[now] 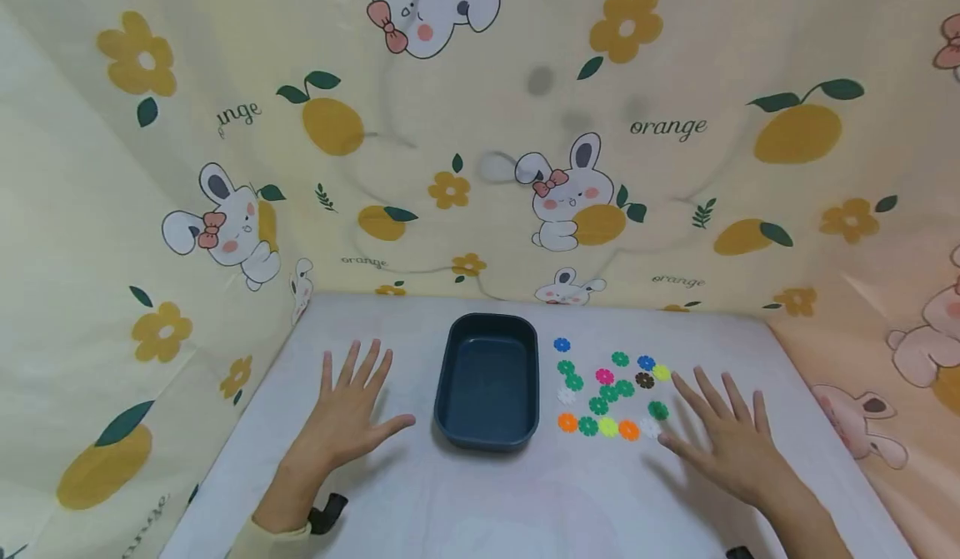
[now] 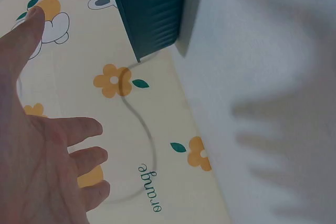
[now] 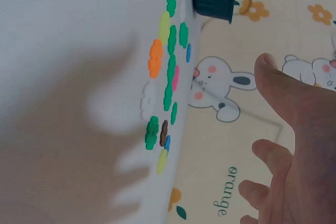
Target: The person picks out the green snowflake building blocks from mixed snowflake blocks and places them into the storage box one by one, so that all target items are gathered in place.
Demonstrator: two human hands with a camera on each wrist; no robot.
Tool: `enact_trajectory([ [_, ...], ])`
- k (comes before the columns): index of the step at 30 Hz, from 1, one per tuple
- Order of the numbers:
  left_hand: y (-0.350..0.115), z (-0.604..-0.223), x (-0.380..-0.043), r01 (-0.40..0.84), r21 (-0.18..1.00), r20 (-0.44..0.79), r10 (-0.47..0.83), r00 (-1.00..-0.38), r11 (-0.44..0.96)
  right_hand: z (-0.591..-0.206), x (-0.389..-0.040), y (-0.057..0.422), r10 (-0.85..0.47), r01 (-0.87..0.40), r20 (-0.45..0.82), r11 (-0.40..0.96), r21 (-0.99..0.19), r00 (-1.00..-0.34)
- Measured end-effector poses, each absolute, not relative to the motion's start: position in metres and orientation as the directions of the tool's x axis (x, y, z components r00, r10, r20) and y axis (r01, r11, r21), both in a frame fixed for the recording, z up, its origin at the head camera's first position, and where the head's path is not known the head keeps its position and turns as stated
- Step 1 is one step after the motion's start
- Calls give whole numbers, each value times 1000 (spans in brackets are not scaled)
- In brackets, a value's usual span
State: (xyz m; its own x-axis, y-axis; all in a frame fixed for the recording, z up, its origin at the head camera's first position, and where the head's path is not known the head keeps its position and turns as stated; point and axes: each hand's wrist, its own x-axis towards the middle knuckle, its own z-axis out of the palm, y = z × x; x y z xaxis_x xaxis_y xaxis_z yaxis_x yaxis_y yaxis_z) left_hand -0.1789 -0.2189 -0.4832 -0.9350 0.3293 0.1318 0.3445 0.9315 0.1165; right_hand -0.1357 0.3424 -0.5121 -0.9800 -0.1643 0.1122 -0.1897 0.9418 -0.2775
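Note:
A dark blue-green rectangular tub (image 1: 487,441) stands at the middle of the white table, with nothing visible inside. To its right lie several small flower-shaped plastic discs, among them an orange disc (image 1: 567,422), a pink disc (image 1: 604,376), a brown disc (image 1: 644,381) and a white disc (image 1: 650,427). Left of the tub, my left hand (image 1: 345,417) hovers with fingers spread, holding nothing. My right hand (image 1: 731,451) hovers over the table beside the discs, its fingers also spread and holding nothing. Both hands cast shadows on the table.
The white tabletop (image 1: 480,509) ends at a patterned cloth backdrop (image 1: 510,109) with rabbits, flowers and oranges. Similar cloth hangs along the left and right sides. A black strap piece (image 1: 328,514) sits at the left wrist.

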Motion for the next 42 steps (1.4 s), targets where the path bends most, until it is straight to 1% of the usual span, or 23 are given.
enact_trajectory([
  [10, -207, -493, -181, 375, 128, 79, 367, -927, 918, -527, -141, 342, -201, -255, 193, 915, -312, -960],
  [18, -191, -505, -185, 433, 160, 98, 422, -901, 887, -539, -157, 344, -218, -300, 269, 899, -318, -938],
  [21, -185, -508, -187, 441, 166, 70, 435, -898, 882, -541, -164, 346, -218, -297, 253, 895, -333, -942],
  [24, -178, -512, -189, 447, 179, 51, 446, -894, 876, -544, -171, 346, -210, -273, 207, 897, -348, -955],
  [29, -169, -521, -194, 496, 189, 81, 489, -868, 848, -550, -182, 348, -169, -200, 114, 911, -362, -979],
  [34, -160, -529, -194, 516, 230, 76, 514, -855, 825, -558, -191, 350, -133, -143, 52, 908, -393, -990],
  [38, -153, -531, -194, 515, 252, 68, 516, -854, 819, -564, -195, 351, -116, -115, 22, 905, -410, -993],
  [42, -145, -527, -196, 500, 280, 43, 509, -860, 820, -564, -200, 352, -98, -99, 24, 903, -418, -995],
])
